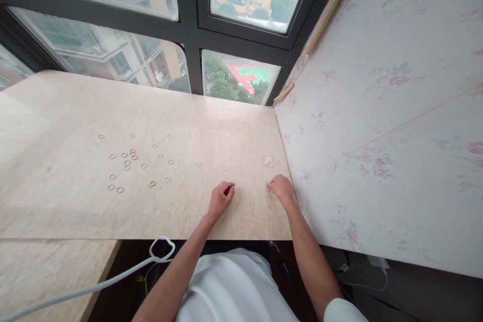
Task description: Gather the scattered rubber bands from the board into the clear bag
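Note:
My left hand (222, 198) is just above the pale marble-patterned surface, its thumb and forefinger curled together in a pinch. Whatever lies between those fingertips is too small to make out. Farther right, my right hand (283, 189) is closed at the edge of a small clear plastic thing (270, 193), which its fingers partly cover. Just beyond that hand lies a little white crumpled piece (268, 161). Several thin rings are scattered to the left; a single ring (199, 164) lies nearest my left hand, and a few reddish rings (133, 154) sit bunched together.
The marble-patterned surface (234, 126) runs back to a dark-framed window (241, 37). A flower-papered wall (362, 126) bounds it on the right. At the lower left, a white curved tube with a loop (113, 280) crosses below the front edge.

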A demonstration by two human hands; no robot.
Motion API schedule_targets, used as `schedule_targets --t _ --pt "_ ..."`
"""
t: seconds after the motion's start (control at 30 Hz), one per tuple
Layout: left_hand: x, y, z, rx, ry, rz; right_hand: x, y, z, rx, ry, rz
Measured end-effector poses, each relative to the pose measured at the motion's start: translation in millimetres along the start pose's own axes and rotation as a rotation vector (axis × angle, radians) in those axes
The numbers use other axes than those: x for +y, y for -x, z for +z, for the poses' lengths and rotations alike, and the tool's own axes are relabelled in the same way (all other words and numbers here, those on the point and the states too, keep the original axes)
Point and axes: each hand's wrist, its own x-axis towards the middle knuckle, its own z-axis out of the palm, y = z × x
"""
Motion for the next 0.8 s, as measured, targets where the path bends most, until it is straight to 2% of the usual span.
schedule_targets --t 0.37,0.57,0.8 --pt "-3.4 0.8 2.1 0.006 0.026 -0.004 21.6 -4.8 5.9 -0.076 -0.218 -0.134" --pt "-3.8 0.8 2.4 0.012 0.01 0.0 31.8 -6.7 6.8 -0.196 -0.33 -0.17" --pt "-1.8 1.0 0.8 0.006 0.009 -0.008 30.8 -5.6 5.4 -0.347 -0.403 -0.185"
